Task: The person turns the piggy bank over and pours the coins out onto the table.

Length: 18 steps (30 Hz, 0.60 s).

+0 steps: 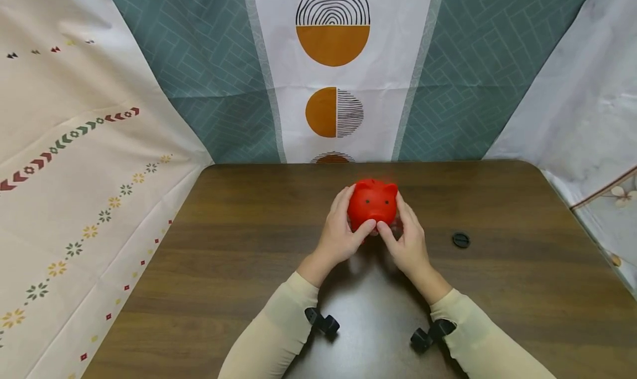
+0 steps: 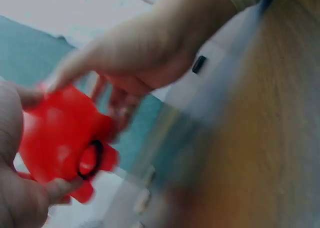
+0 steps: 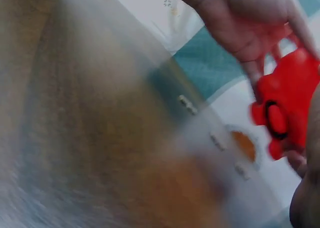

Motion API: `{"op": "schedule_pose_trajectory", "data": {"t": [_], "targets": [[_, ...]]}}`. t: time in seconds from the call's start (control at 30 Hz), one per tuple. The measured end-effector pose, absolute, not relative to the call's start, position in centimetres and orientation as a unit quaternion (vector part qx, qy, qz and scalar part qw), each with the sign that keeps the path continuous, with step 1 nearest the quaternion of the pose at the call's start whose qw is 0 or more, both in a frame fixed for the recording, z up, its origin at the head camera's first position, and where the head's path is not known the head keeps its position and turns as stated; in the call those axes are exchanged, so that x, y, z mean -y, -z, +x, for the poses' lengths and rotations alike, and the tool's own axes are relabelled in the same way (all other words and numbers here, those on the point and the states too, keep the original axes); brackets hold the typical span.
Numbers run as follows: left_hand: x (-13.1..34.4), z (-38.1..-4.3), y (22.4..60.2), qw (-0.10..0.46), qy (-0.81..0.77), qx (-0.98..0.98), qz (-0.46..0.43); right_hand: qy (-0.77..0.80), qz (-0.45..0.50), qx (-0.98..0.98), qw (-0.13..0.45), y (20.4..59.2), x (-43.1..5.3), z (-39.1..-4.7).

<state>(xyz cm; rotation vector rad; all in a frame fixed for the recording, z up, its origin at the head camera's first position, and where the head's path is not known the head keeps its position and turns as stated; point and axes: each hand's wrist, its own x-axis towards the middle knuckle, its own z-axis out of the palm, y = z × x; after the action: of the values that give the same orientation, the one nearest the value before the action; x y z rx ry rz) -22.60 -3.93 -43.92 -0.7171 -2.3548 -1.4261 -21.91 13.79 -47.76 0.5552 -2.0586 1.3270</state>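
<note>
A red piggy bank (image 1: 374,206) with small dark eyes is held between both hands, its face toward the head camera. My left hand (image 1: 339,236) grips its left side, the thumb near the snout. On the other side my right hand (image 1: 407,243) grips it, with the thumb beside the left thumb. In the left wrist view, a black-rimmed round opening (image 2: 91,159) shows on the underside of the piggy bank, between the stubby feet. The fingers behind the body are mostly hidden in the head view.
A small round black plug (image 1: 460,240) lies on the brown wooden table (image 1: 224,268), right of the hands. Patterned cloths (image 1: 214,63) hang behind and at both sides of the table. Each sleeve carries a black wrist camera (image 1: 324,323).
</note>
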Motion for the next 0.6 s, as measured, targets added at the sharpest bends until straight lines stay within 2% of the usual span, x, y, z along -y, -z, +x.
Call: {"op": "schedule_pose_trajectory", "data": {"t": [0.1, 0.43, 0.5, 0.6], "targets": [[3.96, -22.84, 44.03, 0.122, 0.482, 0.841, -0.213, -0.5, 0.182, 0.803, 0.269, 48.04, -13.77, -22.08], [4.04, -23.0, 44.23, 0.101, 0.488, 0.843, -0.203, -0.509, 0.16, 0.813, 0.233, 48.29, -13.8, -21.98], [4.04, -22.87, 44.14, 0.114, 0.488, 0.838, -0.214, -0.501, 0.169, 0.809, 0.256, 48.08, -13.8, -21.94], [3.96, -22.63, 43.84, 0.16, 0.503, 0.806, -0.267, -0.487, 0.208, 0.78, 0.333, 47.58, -13.76, -21.92]]}}
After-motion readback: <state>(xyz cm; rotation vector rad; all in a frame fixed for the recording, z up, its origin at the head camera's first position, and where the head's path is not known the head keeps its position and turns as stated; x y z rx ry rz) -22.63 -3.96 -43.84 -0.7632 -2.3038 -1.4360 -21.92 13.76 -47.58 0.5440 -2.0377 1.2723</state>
